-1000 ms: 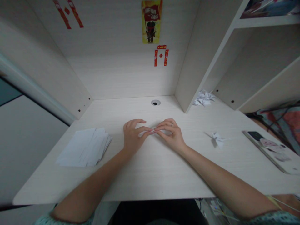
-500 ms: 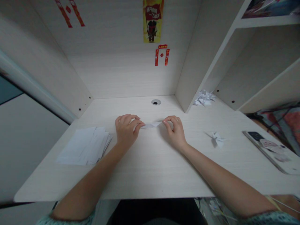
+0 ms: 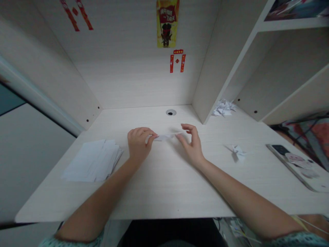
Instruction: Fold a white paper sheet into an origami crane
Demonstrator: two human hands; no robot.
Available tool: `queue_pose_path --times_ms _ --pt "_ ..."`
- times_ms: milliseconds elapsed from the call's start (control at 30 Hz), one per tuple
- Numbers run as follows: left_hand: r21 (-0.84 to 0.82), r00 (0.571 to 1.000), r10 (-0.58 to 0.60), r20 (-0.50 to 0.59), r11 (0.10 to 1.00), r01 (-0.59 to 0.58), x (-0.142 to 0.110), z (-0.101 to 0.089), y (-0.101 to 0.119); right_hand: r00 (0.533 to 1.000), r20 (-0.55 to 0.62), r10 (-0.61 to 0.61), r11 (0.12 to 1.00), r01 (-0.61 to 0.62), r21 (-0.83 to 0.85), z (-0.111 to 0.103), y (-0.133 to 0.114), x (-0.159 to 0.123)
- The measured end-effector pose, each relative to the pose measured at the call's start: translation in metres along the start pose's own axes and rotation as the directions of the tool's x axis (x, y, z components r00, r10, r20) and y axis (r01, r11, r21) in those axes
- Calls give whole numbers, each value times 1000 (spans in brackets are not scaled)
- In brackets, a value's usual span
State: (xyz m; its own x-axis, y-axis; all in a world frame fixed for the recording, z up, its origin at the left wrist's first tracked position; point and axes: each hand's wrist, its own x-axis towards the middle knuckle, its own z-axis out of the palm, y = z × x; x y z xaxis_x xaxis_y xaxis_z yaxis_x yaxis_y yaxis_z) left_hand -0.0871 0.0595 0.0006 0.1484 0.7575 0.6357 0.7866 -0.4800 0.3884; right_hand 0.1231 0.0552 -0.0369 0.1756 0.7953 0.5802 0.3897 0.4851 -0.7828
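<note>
A narrow piece of folded white paper (image 3: 166, 137) hangs just over the middle of the desk. Its left end is pinched between the thumb and fingers of my left hand (image 3: 140, 142). At the other end, my right hand (image 3: 192, 142) has its thumb and fingers spread apart, with the paper's right tip close to the thumb. Whether the thumb touches that tip, I cannot tell. The finer folds are blurred.
A stack of white paper sheets (image 3: 89, 160) lies at the left. On the right are a folded paper crane (image 3: 239, 152) and a phone (image 3: 300, 166). Folded white papers (image 3: 224, 108) are heaped behind the upright divider (image 3: 218, 61). A cable hole (image 3: 171, 112) is at the back.
The fingers of my right hand have opened away from the paper's right end. My left hand keeps its pinch, nearly in the same place.
</note>
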Motion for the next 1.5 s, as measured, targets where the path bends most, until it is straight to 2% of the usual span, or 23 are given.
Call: queue_pose_path --times_ms 67,133,333,467,700,800,867,933,1000,1067,1267,1367,1500 --pt "-24 997 56 49 998 -55 -3 1 6 994 67 -81 996 84 -39 0 -8 -2" --pt "-39 991 107 79 994 -104 -5 1 10 988 113 -107 991 115 -69 0 -11 -3" --pt "100 990 135 52 985 -139 -3 1 4 991 121 -54 993 66 -98 4 -5 -3" --pt "185 995 99 10 978 -99 0 2 -3 997 81 -3 997 10 -77 6 -3 -4" --pt "199 999 41 13 979 -43 1 1 -6 997 28 68 998 -68 -12 7 -4 -6" --pt "196 999 -34 -20 980 37 5 0 -14 989 -49 139 990 -138 26 5 -1 -5" --pt "117 994 -109 -6 987 109 7 1 -17 978 -71 195 978 -189 90 4 1 -3" --pt "-59 983 -157 91 985 163 6 4 -16 977 -17 214 960 -207 191 4 1 -2" --pt "-248 963 -178 203 942 227 3 8 -9 978 58 200 936 -208 285 5 -1 -2" --pt "-366 940 -194 282 883 292 0 12 -2 977 107 184 919 -209 333 7 -4 -3" --pt "-580 871 -320 372 653 487 -1 19 1 952 271 140 862 -252 440 10 -8 -7" --pt "-653 839 -338 428 527 545 0 20 -3 902 383 199 782 -382 492 11 -8 -8" --pt "-692 812 -304 499 425 584 -1 20 0 786 527 324 527 -612 589 12 -11 -6"
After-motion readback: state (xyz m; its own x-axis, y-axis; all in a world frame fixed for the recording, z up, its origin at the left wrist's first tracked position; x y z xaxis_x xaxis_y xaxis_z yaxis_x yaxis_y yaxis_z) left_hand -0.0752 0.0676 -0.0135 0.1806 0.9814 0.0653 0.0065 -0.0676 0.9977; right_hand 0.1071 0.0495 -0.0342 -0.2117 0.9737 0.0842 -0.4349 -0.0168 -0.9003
